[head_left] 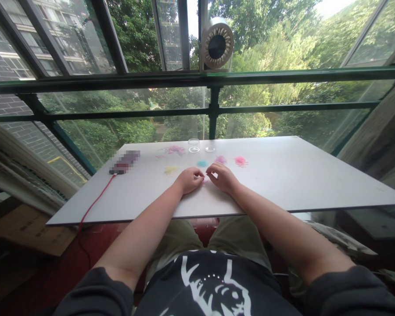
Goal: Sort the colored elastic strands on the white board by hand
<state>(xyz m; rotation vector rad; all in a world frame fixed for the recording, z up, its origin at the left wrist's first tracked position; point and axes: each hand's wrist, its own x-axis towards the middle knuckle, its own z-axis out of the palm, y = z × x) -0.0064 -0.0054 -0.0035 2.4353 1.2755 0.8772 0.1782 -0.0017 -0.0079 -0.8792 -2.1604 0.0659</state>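
Both of my hands rest close together on the white table point(270, 180), fingertips almost meeting. The fingers of my left hand point(191, 180) are curled in a pinch; what they hold, if anything, is too small to name. My right hand point(222, 176) is pinched too, its contents not visible. A faint pinkish bit point(204, 181) lies between them. Just beyond are small loose piles: teal point(202, 163), purple point(220, 159) and pink-red point(240, 161). A yellow pile point(170, 169) and a pink pile point(175, 150) lie to the left.
A clear round container point(194, 145) and a clear shallow disc point(210, 149) stand near the table's back edge. At the left lies a blurred-out device point(125, 162) with a red cable point(97, 198) running off the front edge. Green railing point(134, 80) spans behind the table.
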